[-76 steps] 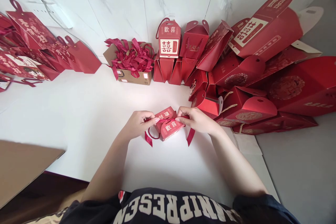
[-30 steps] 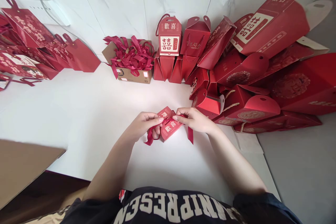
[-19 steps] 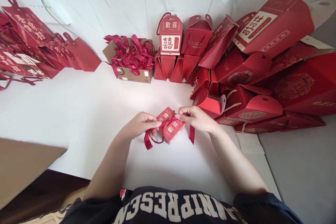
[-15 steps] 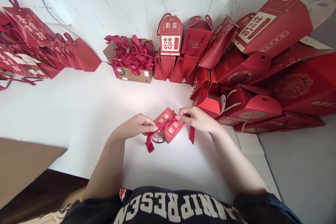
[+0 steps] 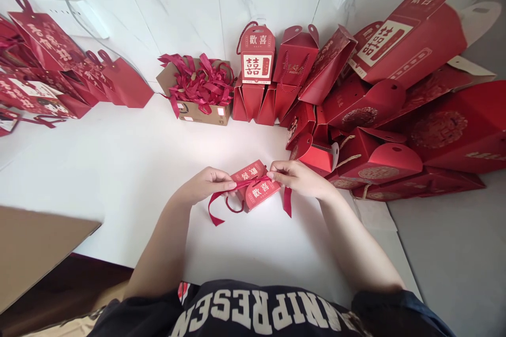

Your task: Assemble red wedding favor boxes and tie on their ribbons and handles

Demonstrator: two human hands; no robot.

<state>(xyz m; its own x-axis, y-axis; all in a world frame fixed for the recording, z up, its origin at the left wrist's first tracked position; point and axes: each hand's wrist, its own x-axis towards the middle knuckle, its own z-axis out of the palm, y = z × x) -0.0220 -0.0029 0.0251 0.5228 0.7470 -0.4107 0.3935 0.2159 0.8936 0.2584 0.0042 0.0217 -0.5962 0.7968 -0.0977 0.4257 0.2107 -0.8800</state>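
Your small red gift box [image 5: 256, 187] lies on counter [image 5: 130, 168], well nearer you than ribbon carton [image 5: 201, 113]. Long axis slants left-right, gold-lettered arched flap up. Left hand [image 5: 205, 184], right hand [image 5: 298, 178] each pinch dark red ribbon [image 5: 287, 203] (tails trailing). Bare counter toward carton; red bag pile [image 5: 375, 116] right of carton, crowding right hand.

Two bare arms reach forward and angle inward. The left forearm [image 5: 166, 247] and right forearm [image 5: 351, 247] are both straight at the wrist. The left hand [image 5: 203, 187] is knuckles up, thumb and forefinger pinched together, tips pointing right. The right hand [image 5: 300, 179] mirrors it, its fingertips [image 5: 273, 175] pinched closed and pointing left. The two hands are near each other but apart.
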